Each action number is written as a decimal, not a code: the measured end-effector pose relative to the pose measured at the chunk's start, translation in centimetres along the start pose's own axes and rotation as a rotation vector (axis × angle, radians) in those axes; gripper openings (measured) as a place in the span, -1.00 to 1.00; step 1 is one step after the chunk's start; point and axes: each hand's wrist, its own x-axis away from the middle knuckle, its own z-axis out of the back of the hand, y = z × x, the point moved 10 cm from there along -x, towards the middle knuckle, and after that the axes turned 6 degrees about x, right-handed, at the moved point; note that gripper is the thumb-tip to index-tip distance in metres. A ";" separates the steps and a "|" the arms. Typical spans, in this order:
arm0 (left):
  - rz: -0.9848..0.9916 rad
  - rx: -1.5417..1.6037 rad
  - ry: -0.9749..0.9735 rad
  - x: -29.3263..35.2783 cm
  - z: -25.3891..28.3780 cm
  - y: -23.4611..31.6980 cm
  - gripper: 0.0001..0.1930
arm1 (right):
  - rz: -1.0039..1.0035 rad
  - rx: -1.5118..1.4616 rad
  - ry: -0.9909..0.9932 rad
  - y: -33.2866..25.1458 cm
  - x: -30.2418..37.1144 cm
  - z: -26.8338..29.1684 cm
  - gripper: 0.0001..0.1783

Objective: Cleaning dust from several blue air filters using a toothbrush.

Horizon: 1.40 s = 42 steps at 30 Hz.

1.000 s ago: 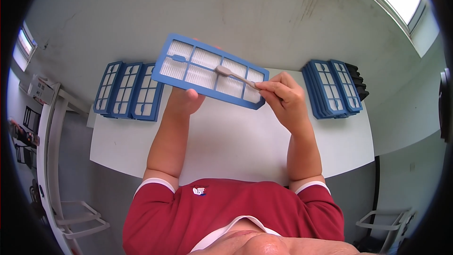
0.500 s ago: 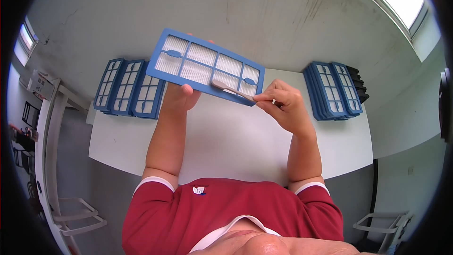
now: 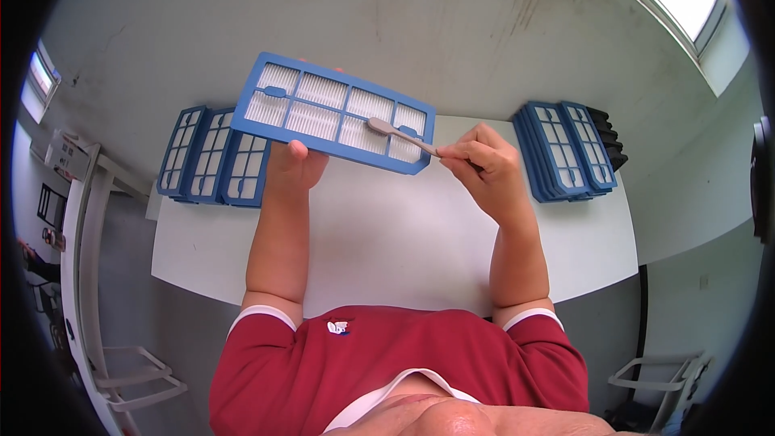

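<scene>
My left hand [image 3: 299, 163] grips a rectangular air filter [image 3: 327, 132] from its near-left side, thumb on the front edge and fingers behind. The filter has a blue frame with cross bars over white pleats and is held tilted above the table, its right end lower. In my right hand [image 3: 486, 163] is the thin handle of a grey-brown, toothbrush-like brush [image 3: 378, 125], pinched between thumb and fingers. Its oval head lies over the pleats in the filter's right half; any bristles are hidden on the underside.
Several similar blue filters [image 3: 211, 153] lean in a row at the table's far left. More stacked filters [image 3: 557, 149] stand far right, beside black ribbed parts [image 3: 607, 139]. The white table [image 3: 395, 250] meets a grey wall [image 3: 323, 8]. Pale metal frames [image 3: 149, 379] stand at the lower left.
The filter has shifted slightly left in my left hand. The brush head has moved from the filter's near edge up onto the pleats.
</scene>
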 end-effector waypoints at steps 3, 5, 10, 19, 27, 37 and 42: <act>-0.049 -0.055 -0.012 -0.3 -0.3 0.5 0.04 | -0.020 -0.034 -0.060 0.3 0.2 -0.3 -0.85; -0.054 -0.053 -0.011 -0.5 -0.7 0.6 0.05 | -0.031 -0.063 -0.092 0.6 0.3 -0.4 -0.84; -0.089 -0.054 -0.051 -0.8 -0.3 0.8 0.06 | -0.047 -0.167 -0.198 0.6 0.5 -1.0 -0.83; -0.111 -0.077 -0.096 -0.8 -1.1 1.0 0.04 | -0.118 -0.202 -0.253 1.7 0.7 -0.1 -0.84; -0.110 -0.019 -0.070 -0.6 -0.6 1.5 0.04 | -0.081 -0.155 -0.165 1.9 0.4 0.3 -0.83; -0.113 -0.007 -0.075 -0.1 0.9 2.0 -0.03 | 0.127 0.114 0.106 -0.4 -0.1 1.5 -0.85; -0.113 0.022 -0.081 0.1 1.3 2.3 -0.05 | 0.172 0.150 0.141 -0.8 0.0 1.6 -0.84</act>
